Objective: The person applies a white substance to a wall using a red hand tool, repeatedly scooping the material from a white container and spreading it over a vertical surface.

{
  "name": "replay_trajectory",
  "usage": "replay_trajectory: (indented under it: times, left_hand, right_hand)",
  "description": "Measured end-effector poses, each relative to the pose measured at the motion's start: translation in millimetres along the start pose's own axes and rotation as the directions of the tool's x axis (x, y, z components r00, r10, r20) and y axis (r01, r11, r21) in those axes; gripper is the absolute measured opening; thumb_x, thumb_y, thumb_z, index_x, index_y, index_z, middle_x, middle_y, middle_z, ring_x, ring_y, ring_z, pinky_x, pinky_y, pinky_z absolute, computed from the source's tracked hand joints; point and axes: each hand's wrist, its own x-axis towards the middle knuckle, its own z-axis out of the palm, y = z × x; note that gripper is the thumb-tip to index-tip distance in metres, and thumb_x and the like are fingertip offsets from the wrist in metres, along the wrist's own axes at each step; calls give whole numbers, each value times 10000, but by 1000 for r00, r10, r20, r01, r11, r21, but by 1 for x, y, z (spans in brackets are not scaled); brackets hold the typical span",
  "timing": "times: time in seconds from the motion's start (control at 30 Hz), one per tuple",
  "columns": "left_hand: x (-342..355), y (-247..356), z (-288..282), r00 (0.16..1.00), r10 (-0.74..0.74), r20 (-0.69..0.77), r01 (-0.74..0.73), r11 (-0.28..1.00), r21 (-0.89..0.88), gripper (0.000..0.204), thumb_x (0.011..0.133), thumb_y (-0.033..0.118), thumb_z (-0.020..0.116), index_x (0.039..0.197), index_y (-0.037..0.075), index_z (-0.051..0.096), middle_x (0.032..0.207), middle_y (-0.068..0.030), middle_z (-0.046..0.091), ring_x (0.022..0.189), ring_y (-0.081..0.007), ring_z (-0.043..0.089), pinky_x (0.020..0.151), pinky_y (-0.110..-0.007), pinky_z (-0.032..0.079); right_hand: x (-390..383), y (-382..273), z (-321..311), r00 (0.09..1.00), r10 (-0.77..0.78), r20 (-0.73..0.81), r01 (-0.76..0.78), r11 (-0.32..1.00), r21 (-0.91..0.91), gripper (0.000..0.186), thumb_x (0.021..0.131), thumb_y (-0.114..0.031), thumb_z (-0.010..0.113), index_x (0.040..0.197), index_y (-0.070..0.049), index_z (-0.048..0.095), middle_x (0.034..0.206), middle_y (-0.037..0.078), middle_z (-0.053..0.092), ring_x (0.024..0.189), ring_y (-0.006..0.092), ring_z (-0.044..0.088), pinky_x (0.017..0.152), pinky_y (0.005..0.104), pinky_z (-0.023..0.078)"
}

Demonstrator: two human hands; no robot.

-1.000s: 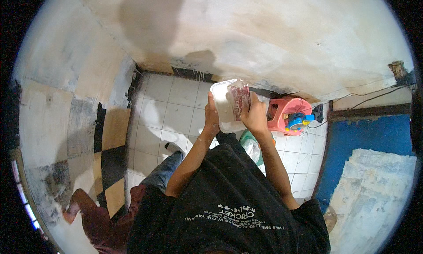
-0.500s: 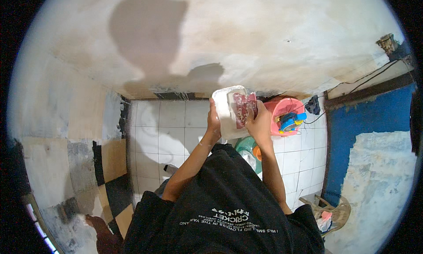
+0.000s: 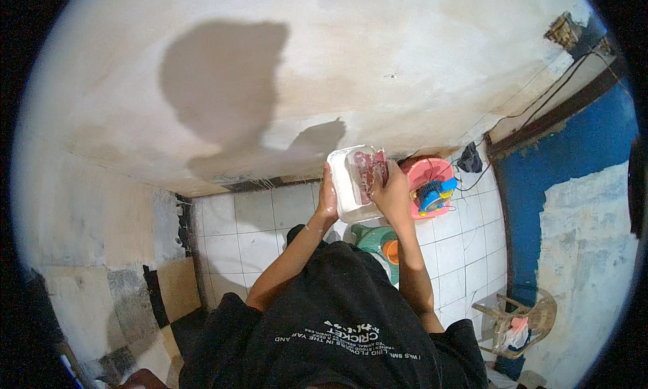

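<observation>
In front of my body, my left hand [image 3: 328, 199] grips the left side of a white rectangular plastic tub [image 3: 343, 186] with white paste inside. The right hand [image 3: 393, 195] is closed on a dark red flat spreader [image 3: 369, 175] smeared with the same white paste. This spreader lies over the right part of the tub's opening; whether its edge touches the paste is hard to tell. White smears mark my left wrist.
A patchy, pale wall [image 3: 351, 65] rises ahead. On the white tiled floor [image 3: 256, 251] stand a pink basin [image 3: 422, 168] with a blue and yellow fan-like object [image 3: 435, 195], and a green container [image 3: 371, 237] with an orange cup [image 3: 391, 252]. At the right are a wooden chair [image 3: 543, 321] and blue wall [image 3: 574, 159].
The view has tilted and shifted, so the wall fills more of it. Both hands still hold the tub and spreader, and the spreader has moved slightly leftward over the tub.
</observation>
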Motion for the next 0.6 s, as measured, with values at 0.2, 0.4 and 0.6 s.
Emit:
replay_trajectory:
  times: [0.2, 0.4, 0.6]
  left_hand:
    - [25, -5, -4, 982, -112, 151, 122, 991, -60, 673, 891, 606, 237, 1314, 101, 376, 1261, -114, 477, 1112, -266, 509, 940, -441, 430]
    - [52, -7, -24, 998, -67, 6, 67, 996, 50, 664, 898, 581, 307, 1301, 60, 390, 1229, -92, 498, 1093, -202, 509, 944, -332, 407]
    - [54, 1, -14, 999, 12, -42, -7, 994, 111, 647, 910, 562, 299, 1268, 35, 413, 1198, -85, 505, 1063, -196, 512, 932, -331, 409]
  right_hand:
    - [2, 30, -13, 999, 37, -7, -37, 999, -26, 98, 791, -41, 566, 825, 41, 524, 615, 139, 545, 553, 211, 539, 531, 314, 422]
    - [-12, 48, -9, 902, 387, 191, -398, 577, 713, 139, 832, -53, 533, 956, 11, 541, 806, 17, 582, 675, 79, 528, 570, 241, 444]
    - [-21, 46, -2, 848, 480, 226, -398, 294, 869, 144, 858, -62, 534, 985, -2, 569, 832, 14, 610, 701, 81, 568, 612, 223, 463]
